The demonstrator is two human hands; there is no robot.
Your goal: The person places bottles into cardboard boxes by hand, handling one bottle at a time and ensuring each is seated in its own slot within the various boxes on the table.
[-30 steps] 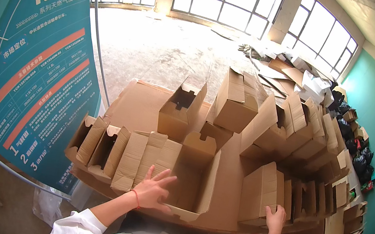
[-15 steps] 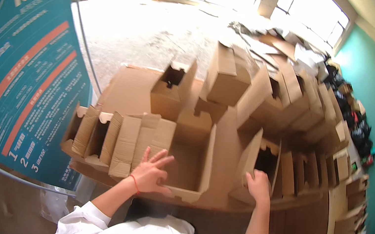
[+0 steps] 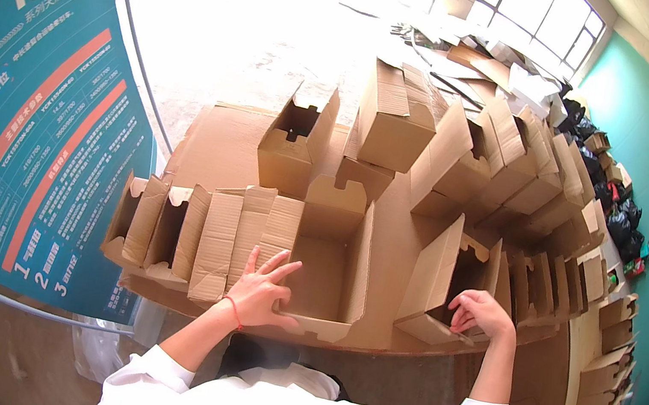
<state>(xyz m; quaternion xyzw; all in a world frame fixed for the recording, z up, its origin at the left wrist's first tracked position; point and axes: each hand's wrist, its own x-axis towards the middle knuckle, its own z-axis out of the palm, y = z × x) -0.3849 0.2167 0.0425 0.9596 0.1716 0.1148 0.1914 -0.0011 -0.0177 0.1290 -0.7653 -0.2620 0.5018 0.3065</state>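
In front of me stands an open-topped cardboard box (image 3: 324,268), its inside showing. My left hand (image 3: 261,291) lies at its near left corner, fingers spread, thumb stretched along the near edge. To the right, a second open cardboard box (image 3: 431,286) stands with its left side panel raised above the dark opening. Over this box's near right corner is my right hand (image 3: 485,315), fingers bent inward and drawn together. Whether the fingertips pinch a flap there cannot be made out. Against the first box's left side sit several closed-looking narrow cartons (image 3: 235,239).
Several upright cartons (image 3: 514,162) crowd the table's right side, with two more boxes (image 3: 296,141) at the back. A large teal printed banner (image 3: 42,127) stands left. Flattened cardboard (image 3: 479,65) and dark bags (image 3: 620,224) lie by the green wall. The table's curved front edge is near me.
My right hand has shifted right from the near edge of the right-hand box to its near right corner. That box's opening looks wider. My left hand stays nearly where it was.
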